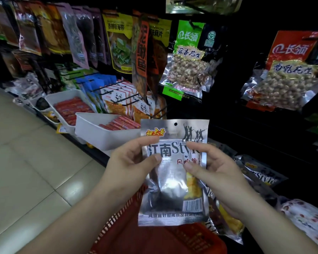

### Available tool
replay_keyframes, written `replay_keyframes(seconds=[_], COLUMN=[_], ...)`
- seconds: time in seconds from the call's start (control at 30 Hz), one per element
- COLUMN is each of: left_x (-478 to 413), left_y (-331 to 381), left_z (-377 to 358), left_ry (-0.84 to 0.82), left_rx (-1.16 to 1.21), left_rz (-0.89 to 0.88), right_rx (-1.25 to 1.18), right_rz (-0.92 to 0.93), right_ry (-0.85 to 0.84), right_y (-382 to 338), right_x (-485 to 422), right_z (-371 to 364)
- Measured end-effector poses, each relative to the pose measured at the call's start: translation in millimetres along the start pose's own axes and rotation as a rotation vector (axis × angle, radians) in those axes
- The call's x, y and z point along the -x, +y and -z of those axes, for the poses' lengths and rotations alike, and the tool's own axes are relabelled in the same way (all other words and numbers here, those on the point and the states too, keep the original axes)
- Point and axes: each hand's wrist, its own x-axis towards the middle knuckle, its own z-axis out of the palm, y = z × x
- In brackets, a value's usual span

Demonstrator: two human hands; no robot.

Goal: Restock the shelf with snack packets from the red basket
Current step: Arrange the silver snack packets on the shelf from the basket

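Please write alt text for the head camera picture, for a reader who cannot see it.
The left hand and right hand pinch a silver snack packet above the red basket. Behind hang peanut bags and other snacks; white trays hold red sausages.

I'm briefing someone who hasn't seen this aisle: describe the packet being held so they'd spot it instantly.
Before the dark snack shelf, above the red basket, the left hand and right hand pinch one packet between them. It is silver foil with a hang hole, dancing silhouettes and a barcode, held upright while similar packets lie on the shelf to its right.
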Motion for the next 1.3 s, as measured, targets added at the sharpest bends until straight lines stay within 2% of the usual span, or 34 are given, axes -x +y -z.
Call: replay_keyframes(seconds=[0.13, 0.2, 0.3, 0.37, 0.47, 0.57, 0.67, 0.8, 1.0, 1.07, 1.13, 1.17, 1.23, 1.3], left_x=[4, 4, 1, 0, -1, 1, 1, -3, -5, -3, 0, 4, 12, 21], left_y=[-2, -3, -2, -1, -2, -6, -10, -15, -16, -15, -17, -19, -20, -18], left_z=[2, 3, 5, 6, 9, 15, 15, 16, 16, 16, 14, 11, 1, -13], left_ry=[-0.221, -0.207, -0.114, -0.115, -0.254, -0.417, -0.370, -0.194, -0.272, -0.232, -0.175, -0.170, -0.201, -0.286], left_rx=[-0.001, -0.048, -0.024, -0.003, 0.018, -0.118, -0.150, -0.094, -0.009, -0.079, -0.256, -0.336, -0.426, -0.558], left_rz=[0.057, 0.058, 0.059, 0.052, 0.064, 0.086, 0.096, 0.043, 0.033, 0.007, -0.046, -0.076, -0.160, -0.376], right_rx=[-0.004, -0.003, -0.065, -0.083, -0.135, -0.104, -0.157, -0.068, -0.013, 0.153, 0.341, 0.354, 0.212, 0.105], right_rz=[0.037, 0.024, -0.015, -0.064, -0.049, -0.034, -0.066, -0.107, -0.059, -0.038, 0.042, 0.078, 0.062, 0.030], right_ry=[0.109, 0.103, -0.034, -0.096, 0.009, 0.137, 0.069, -0.206, -0.075, -0.015, 0.017, 0.005, -0.076, -0.164], right_y=[3, 3, 4, 4, 5, 4, 3, 2, 7, 5, 1, -2, -9, -12], right_x=[-5, -6, -5, -5, -6, -9, -11, -7, -6, -5, -3, -2, 2, 6], right_z=[1, 3, 7, 7, 6, 9, 19, 26, 24, 23, 20, 18, 7, -5])
